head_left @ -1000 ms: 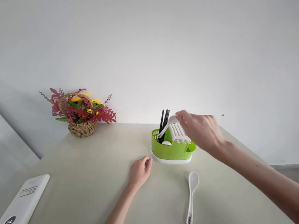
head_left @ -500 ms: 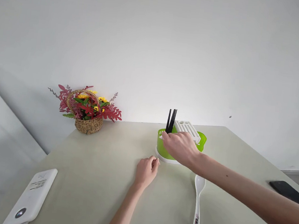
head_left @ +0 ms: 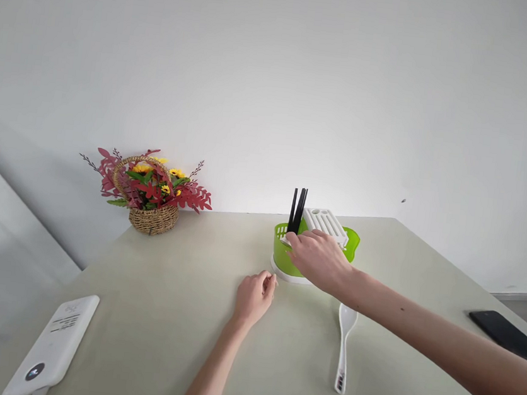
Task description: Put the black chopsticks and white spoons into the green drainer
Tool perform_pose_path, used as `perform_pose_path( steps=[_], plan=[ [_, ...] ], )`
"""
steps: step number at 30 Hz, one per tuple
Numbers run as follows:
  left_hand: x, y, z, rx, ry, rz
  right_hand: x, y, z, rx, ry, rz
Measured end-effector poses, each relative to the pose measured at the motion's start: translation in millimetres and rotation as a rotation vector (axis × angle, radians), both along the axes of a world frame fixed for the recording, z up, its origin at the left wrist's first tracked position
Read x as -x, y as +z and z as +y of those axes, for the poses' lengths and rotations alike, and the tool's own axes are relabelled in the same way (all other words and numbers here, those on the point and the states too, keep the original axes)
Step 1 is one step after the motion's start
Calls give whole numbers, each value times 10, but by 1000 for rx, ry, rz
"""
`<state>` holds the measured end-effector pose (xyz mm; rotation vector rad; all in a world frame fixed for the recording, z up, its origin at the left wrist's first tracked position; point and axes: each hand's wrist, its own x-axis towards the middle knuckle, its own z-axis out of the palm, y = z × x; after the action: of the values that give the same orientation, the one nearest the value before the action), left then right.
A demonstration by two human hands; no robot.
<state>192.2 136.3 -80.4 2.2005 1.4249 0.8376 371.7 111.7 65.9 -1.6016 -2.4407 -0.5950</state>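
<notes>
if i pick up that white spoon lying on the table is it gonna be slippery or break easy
The white spoon looks glossy and smooth, so probably a bit slippery in the fingers. It holds a rigid shape and looks like ceramic or hard plastic; if ceramic, a drop could chip it. It lies flat with its bowl toward the green cutlery holder, so it seems unlikely to roll.

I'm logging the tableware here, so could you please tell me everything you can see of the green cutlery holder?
The green cutlery holder is a low oval tub of glossy, plastic-looking material with a slotted rim, standing upright on a white base on the table near the far wall. Black chopsticks stand in its left part; a white slotted insert rests across the top. The right hand rests on its front rim.
</notes>
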Motion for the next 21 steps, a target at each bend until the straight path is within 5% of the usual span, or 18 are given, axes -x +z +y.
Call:
perform_pose_path(
  steps=[8, 12, 16, 21],
  plan=[
    [8, 28, -6, 5, -18, -39, -193, 163, -208, -18, 56, 123],
    [9, 22, 0, 3, -19, -30, -536, 205, -469, -170, 177, 241],
    [9, 33, 8, 4, -29, -29, -913, -36, -718, -212, 232, 264],
    [6, 86, 6, 33, -31, -35, -1159, -567, -987, 251, -129, 398]
  ],
)
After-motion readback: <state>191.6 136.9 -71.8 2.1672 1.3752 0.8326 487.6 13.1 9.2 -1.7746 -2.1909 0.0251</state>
